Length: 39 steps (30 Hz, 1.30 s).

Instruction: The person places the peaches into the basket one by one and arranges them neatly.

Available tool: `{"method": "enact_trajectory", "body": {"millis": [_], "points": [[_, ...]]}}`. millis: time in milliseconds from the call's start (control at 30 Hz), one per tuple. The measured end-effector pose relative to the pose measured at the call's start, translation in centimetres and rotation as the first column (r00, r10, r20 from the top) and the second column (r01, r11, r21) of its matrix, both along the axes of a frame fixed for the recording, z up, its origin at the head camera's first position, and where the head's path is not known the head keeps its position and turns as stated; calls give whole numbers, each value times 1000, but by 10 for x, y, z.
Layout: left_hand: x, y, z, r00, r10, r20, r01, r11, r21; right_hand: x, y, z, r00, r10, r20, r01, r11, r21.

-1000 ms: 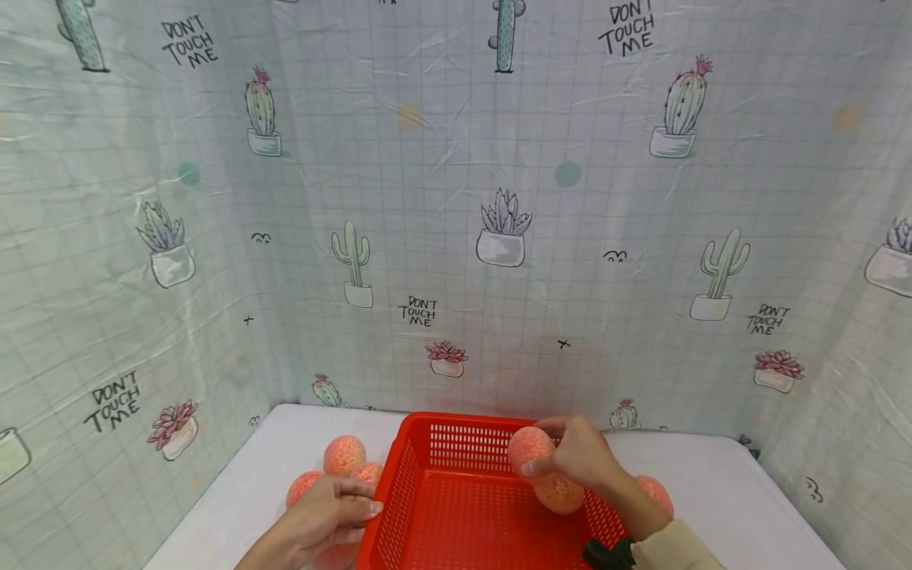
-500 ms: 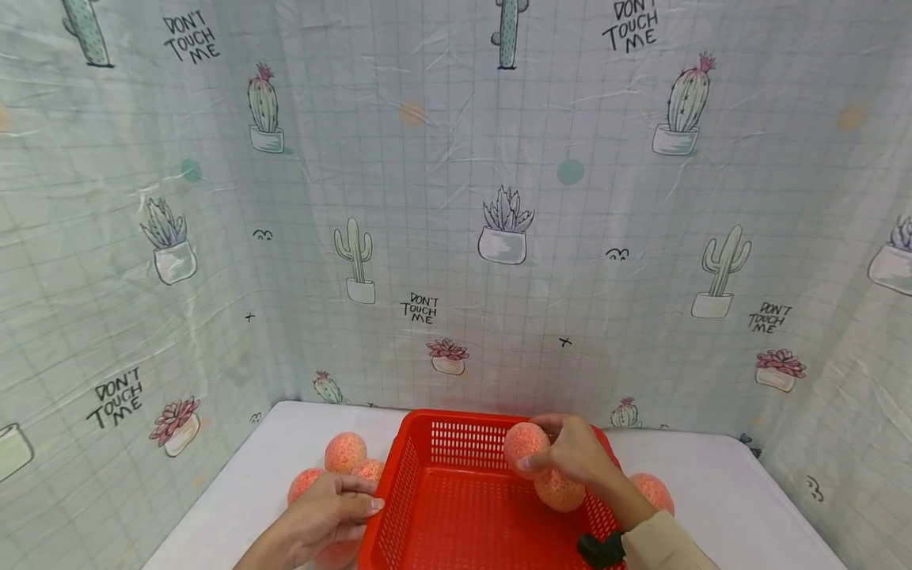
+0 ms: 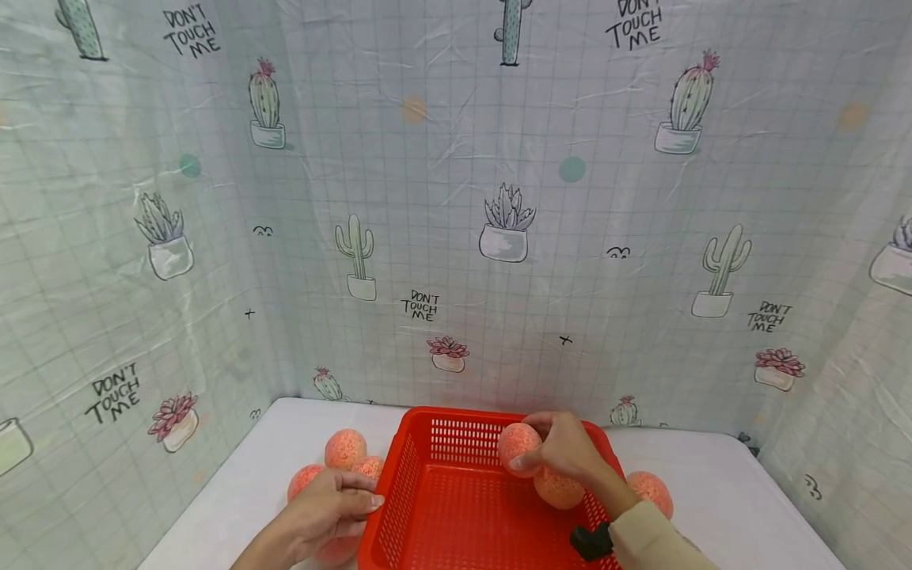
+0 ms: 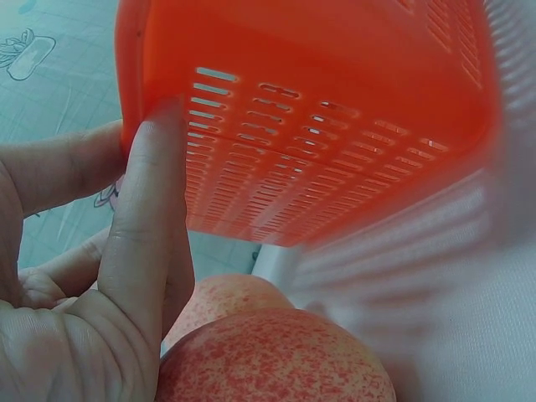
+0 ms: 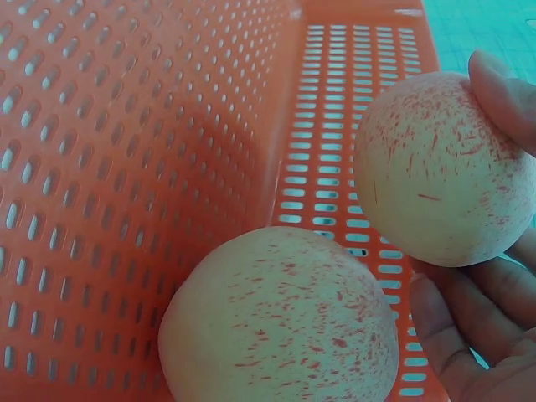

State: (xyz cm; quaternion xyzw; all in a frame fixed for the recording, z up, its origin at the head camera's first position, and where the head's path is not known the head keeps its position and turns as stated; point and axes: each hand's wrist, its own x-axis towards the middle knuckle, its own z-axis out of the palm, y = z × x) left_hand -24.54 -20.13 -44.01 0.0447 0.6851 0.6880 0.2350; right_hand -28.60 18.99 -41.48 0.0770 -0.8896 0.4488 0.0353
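Note:
In the head view, my right hand (image 3: 566, 451) grips a pinkish-orange, red-speckled peach (image 3: 517, 445) above the floor of the red plastic basket (image 3: 456, 514), near its back right corner. The right wrist view has thumb and fingers on either side of the held peach (image 5: 444, 172). A second peach (image 5: 280, 322) lies in the basket, below and beside that hand. My left hand (image 3: 324, 507) pinches the basket's left rim between thumb and fingers. In the left wrist view, the thumb lies against the outside of the slotted basket wall (image 4: 276, 151).
Several peaches (image 3: 346, 449) sit on the white table (image 3: 235, 475) left of the basket, partly hidden by my left hand. Another peach (image 3: 651, 492) lies outside its right wall. Cactus-print sheeting (image 3: 442, 198) encloses the table behind and at the sides.
My right hand has shifted slightly left with the peach in its grip. The left hand stays at the basket rim, and the other peaches keep their places.

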Motion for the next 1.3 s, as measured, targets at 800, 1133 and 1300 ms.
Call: {"method": "enact_trajectory", "body": {"millis": [800, 1133, 1300], "points": [[0, 0, 2, 999, -52, -7, 52, 998, 41, -2, -14, -13, 999, 14, 48, -17, 998, 63], [-3, 1, 2, 999, -41, 1, 41, 999, 15, -4, -12, -17, 992, 35, 125, -40, 998, 41], [-3, 0, 0, 1000, -23, 12, 23, 1000, -10, -6, -12, -20, 988, 46, 148, -55, 997, 56]]}}
